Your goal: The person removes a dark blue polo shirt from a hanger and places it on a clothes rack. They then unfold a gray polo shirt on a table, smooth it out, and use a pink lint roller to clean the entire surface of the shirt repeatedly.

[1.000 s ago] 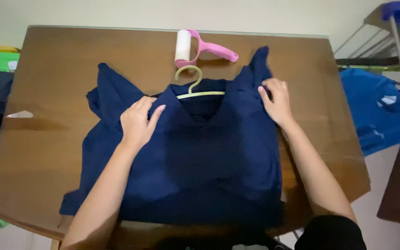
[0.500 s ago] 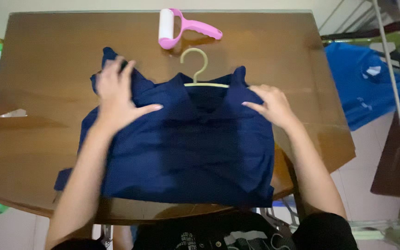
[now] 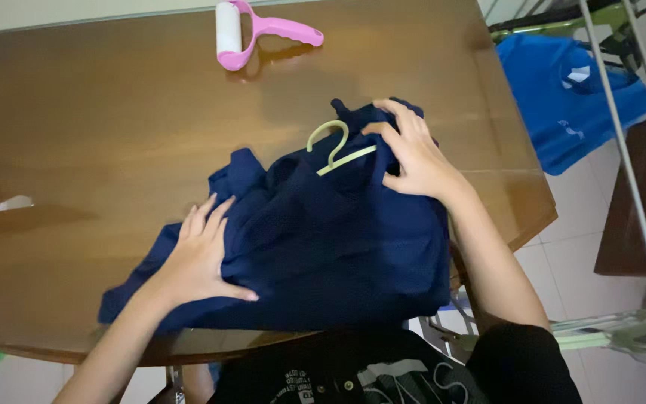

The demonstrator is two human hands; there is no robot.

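1. Navy shirt (image 3: 330,247) lies bunched at centre frame on the brown table (image 3: 99,150), lower hem hanging over the near edge. It is on a hanger, so it sits lumpy rather than flat.
2. Pale yellow hanger (image 3: 336,150) is inside the neck; hook and one arm stick out at the collar, upper centre, tilted up to the right.
3. Left hand (image 3: 203,258), lower left of centre: fingers spread, palm flat on the shirt's left side. It looks like a pin-down, keeping the cloth from sliding on the glossy top.
4. Right hand (image 3: 413,153), right of centre: fingers curled over the bunched shoulder just beside the hanger arm, gripping cloth. I cannot tell whether it also grips the hanger.
5. Pink lint roller (image 3: 252,34) lies at top centre, well apart from the shirt, out of the hands' way.
6. Blue garment (image 3: 562,97) hangs on a metal rack (image 3: 622,164) at upper right, off the table.
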